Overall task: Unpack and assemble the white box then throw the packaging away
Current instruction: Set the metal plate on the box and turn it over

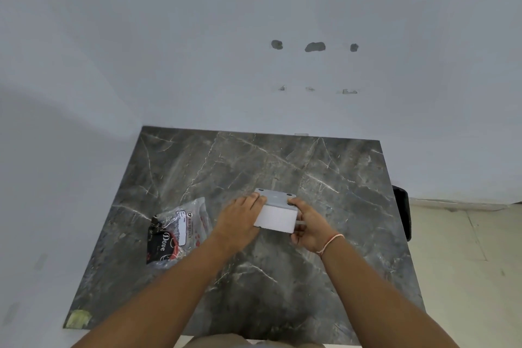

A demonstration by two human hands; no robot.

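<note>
Both hands clasp white box [275, 216] on dark marble table [324, 178]: left hand [240, 223] on its left side, right hand [309, 227] on its right; crumpled plastic packaging [178, 230] lies left of grip, apart; nothing blocks.

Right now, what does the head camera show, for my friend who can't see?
Two bare hands, left hand and right hand, grip a small white box over a dark grey marble table. A clear plastic bag with a black label lies left of it.
</note>
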